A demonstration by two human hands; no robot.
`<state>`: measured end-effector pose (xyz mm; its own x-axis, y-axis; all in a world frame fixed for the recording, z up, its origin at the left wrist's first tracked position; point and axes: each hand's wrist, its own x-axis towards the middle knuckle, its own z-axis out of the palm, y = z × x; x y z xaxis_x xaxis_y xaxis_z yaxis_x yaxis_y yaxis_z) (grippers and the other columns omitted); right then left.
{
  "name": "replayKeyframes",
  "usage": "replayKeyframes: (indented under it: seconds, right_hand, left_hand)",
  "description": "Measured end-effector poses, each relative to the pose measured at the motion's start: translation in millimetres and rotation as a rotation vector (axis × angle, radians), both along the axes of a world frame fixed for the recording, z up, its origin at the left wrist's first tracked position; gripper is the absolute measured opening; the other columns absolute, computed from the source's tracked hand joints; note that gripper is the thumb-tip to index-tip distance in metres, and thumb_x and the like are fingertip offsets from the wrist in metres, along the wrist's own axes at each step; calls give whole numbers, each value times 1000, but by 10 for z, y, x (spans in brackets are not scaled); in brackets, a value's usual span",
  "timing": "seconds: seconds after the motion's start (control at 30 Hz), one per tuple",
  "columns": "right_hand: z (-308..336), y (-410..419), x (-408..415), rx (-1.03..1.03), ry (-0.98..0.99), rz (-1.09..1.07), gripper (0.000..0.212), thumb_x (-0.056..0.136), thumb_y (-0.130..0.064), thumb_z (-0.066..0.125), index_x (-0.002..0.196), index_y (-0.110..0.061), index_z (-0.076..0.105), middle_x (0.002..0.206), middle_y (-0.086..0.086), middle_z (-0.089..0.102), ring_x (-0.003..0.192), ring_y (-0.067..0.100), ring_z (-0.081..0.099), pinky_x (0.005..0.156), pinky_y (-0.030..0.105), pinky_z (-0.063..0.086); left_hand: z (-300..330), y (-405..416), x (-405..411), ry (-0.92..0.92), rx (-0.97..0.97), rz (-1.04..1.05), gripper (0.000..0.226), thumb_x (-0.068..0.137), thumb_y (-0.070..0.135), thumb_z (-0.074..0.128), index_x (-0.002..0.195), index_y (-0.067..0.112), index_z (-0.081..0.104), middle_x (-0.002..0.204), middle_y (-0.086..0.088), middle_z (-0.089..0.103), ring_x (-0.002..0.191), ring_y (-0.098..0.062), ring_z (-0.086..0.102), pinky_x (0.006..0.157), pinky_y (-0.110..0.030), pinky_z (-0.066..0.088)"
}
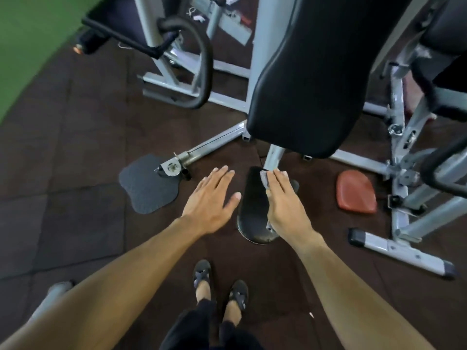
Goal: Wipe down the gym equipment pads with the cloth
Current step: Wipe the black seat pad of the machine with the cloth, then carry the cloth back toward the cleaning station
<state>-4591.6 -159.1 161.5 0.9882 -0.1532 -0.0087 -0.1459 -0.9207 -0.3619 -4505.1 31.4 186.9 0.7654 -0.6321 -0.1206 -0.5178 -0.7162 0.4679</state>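
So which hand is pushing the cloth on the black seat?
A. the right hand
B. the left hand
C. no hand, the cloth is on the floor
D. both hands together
A: the right hand lies flat on the grey cloth on the small black seat pad, while the left hand hovers beside the pad with its fingers spread, holding nothing.

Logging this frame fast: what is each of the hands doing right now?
Left hand: open, fingers spread, holding nothing.
Right hand: open, straight fingers pressing the small grey cloth onto the black padded seat.
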Motion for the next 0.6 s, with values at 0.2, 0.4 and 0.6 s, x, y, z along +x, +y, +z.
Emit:
replayKeyframes:
  seconds: [0.2, 0.4, 0.6]
  right_hand:
    - [14, 676, 412, 69, -21, 135, 74, 87, -34, -2, 153, -9, 18, 162, 5, 13, 149, 17, -3, 120, 34, 17]
    - [112, 1796, 993, 169, -27, 336, 50, 102, -11, 29, 151, -7, 21, 160, 6, 16, 149, 19, 2, 120, 39, 16]
    - [76, 3151, 1833, 147, -5, 526, 57, 103, -31, 11, 148, -2, 30, 157, 13, 25, 148, 26, 13, 120, 36, 17]
  left_hand:
    - [111, 782, 8, -41, -54, 206, 64, 99, 51, 35, 153, 20, 23, 161, 1, 18, 149, -15, 11, 121, -35, 11]
    - [128, 1961, 173, -49, -119, 471, 63, 99, 49, 37, 153, 20, 23, 161, 2, 19, 149, -14, 8, 120, -33, 13]
    - [58, 3410, 602, -60, -128, 699, 62, 100, 46, 39, 153, 19, 24, 161, 1, 19, 149, -15, 9, 120, -32, 11]
